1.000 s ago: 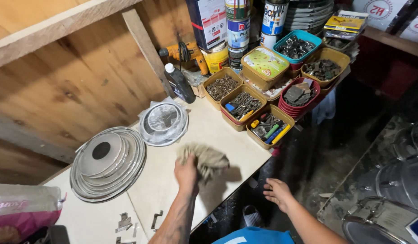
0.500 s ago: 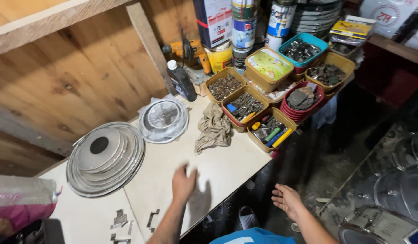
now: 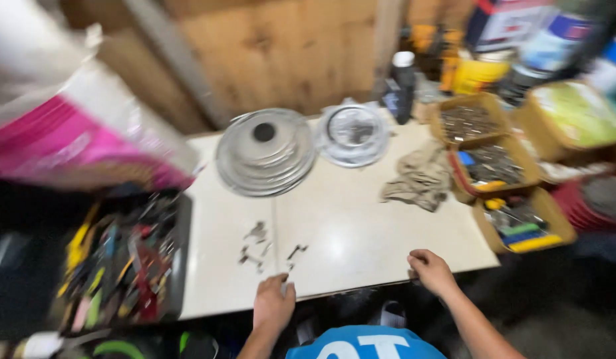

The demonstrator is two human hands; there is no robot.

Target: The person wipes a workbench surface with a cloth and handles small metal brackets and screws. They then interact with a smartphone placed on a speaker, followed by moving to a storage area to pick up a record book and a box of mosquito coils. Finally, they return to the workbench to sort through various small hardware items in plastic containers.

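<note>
While both hands, left point(image 3: 273, 307) and right point(image 3: 431, 271), rest loosely curled and empty on the table point(image 3: 361, 233) edge, rag point(image 3: 418, 179) lies at 1 o'clock, lids point(image 3: 265, 151) at 11.

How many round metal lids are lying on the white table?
2: a large round metal lid with a dark centre knob, back left, and a smaller lid just right of it. Blur may hide stacked ones.
</note>
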